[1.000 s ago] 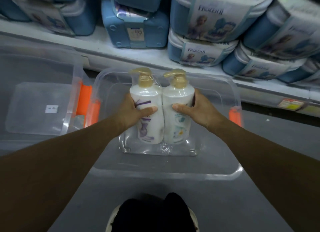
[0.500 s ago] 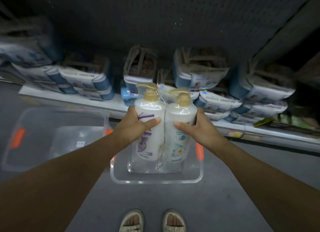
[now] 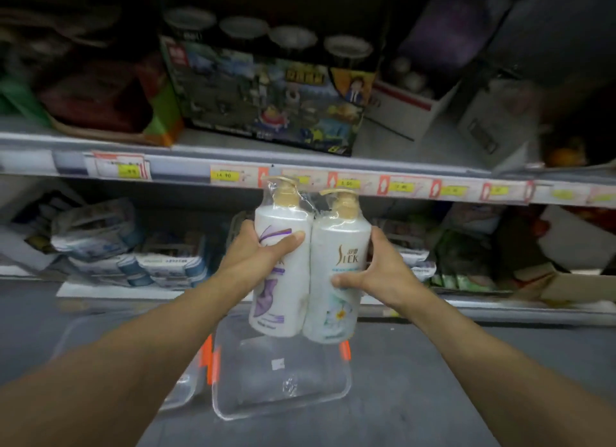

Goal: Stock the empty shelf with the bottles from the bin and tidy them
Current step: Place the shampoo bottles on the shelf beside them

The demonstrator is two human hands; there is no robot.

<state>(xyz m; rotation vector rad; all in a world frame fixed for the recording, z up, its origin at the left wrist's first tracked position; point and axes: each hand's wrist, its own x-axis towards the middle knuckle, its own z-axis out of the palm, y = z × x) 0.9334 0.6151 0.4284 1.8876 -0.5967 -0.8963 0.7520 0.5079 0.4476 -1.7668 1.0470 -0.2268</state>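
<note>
Load: twin pack of pump bottles (image 3: 308, 263) in clear shrink-wrap — lilac label on the left bottle, daisy label on the right, gold pump heads up.
Position: held in the air above the clear plastic bin (image 3: 283, 376) on the floor, pump heads level with the price-tag rail (image 3: 333, 180) of the shelf edge.
Left hand (image 3: 258, 250): wraps the lilac bottle high on its body, thumb across the front.
Right hand (image 3: 373, 270): clasps the daisy bottle lower down, fingers behind, thumb in front.
Step, as I judge it: carry to the empty shelf — that shelf is not in sight here; the shelves ahead look full.
Doing it well: keep the pack upright, squeeze evenly from both sides so the wrap does not slip, clear the rail with the pumps, set the base down flat, labels outward.
Risk: slick film; uneven hand heights may tilt the pack.
</note>
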